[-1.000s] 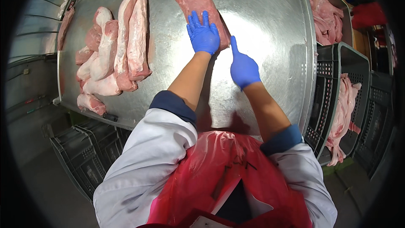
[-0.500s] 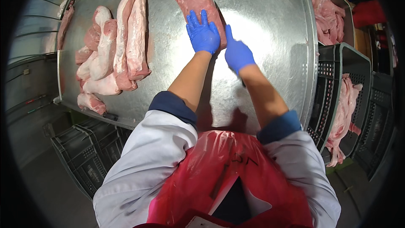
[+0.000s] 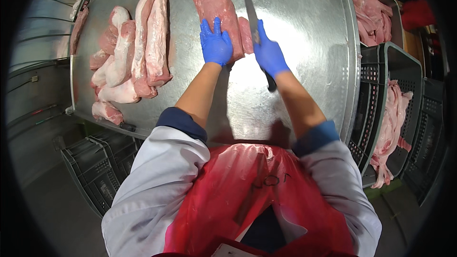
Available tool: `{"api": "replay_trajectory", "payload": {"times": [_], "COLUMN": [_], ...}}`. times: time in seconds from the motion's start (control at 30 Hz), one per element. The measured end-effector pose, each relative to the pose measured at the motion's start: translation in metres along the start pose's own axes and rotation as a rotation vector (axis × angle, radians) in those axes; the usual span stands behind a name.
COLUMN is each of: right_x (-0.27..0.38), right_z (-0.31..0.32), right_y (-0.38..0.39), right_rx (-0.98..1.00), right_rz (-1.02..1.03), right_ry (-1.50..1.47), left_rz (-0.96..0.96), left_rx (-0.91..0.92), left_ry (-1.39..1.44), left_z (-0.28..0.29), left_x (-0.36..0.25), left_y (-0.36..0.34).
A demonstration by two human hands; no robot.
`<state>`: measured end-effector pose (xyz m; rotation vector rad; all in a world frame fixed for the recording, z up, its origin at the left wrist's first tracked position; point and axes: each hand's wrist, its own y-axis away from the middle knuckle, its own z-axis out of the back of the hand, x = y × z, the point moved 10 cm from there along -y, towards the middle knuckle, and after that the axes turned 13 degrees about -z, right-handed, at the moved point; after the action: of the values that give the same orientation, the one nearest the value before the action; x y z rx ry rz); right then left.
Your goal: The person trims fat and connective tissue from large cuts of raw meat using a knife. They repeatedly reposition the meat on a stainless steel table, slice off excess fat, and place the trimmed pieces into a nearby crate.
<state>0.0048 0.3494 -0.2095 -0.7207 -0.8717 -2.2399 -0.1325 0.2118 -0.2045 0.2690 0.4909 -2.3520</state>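
The blue-gloved left hand [image 3: 217, 47] lies flat, fingers slightly spread, on a long pink slab of meat [image 3: 213, 1] across the silvery metal table [image 3: 309, 62]. The blue-gloved right hand [image 3: 270, 56] grips a black-handled steel knife [image 3: 250, 8], its blade just beside a small pink meat slice [image 3: 245, 35].

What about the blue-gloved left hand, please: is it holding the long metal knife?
No, the blue-gloved right hand holds the knife, while the left hand rests on the long pink meat.
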Motion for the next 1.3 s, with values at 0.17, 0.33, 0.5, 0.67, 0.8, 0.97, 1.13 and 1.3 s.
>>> {"api": "replay_trajectory", "payload": {"times": [0.17, 0.33, 0.5, 0.67, 0.8, 0.97, 1.13, 1.3], "right_x": [-0.009, -0.085, -0.159, -0.202, -0.212, -0.228, -0.224, -0.224], "right_z": [-0.061, -0.043, 0.023, 0.083, 0.083, 0.061, 0.056, 0.055], "right_y": [0.032, 0.169, 0.228, 0.224, 0.211, 0.207, 0.198, 0.194], "right_rx": [0.124, 0.272, 0.223, -0.020, -0.064, 0.016, 0.080, 0.092], "right_rz": [-0.003, 0.000, 0.033, -0.126, -0.253, -0.270, -0.299, -0.323], "right_ry": [0.053, 0.123, 0.070, -0.367, -0.696, -0.674, -0.721, -0.711], "left_rz": [0.018, 0.014, 0.038, -0.497, -0.435, -0.025, 0.304, 0.369], "left_rx": [0.011, 0.044, 0.141, 0.468, 0.317, 0.371, 0.455, 0.619], "left_ry": [-0.038, -0.007, 0.754, 0.032, 0.373, 0.451, 0.304, -0.212], "left_z": [-0.002, 0.004, -0.004, -0.046, -0.009, 0.126, 0.189, 0.212], "left_x": [0.006, 0.011, -0.050, -0.124, -0.117, -0.025, 0.115, 0.139], "left_y": [0.000, -0.002, -0.005, 0.031, 0.064, 0.174, 0.362, 0.389]}}
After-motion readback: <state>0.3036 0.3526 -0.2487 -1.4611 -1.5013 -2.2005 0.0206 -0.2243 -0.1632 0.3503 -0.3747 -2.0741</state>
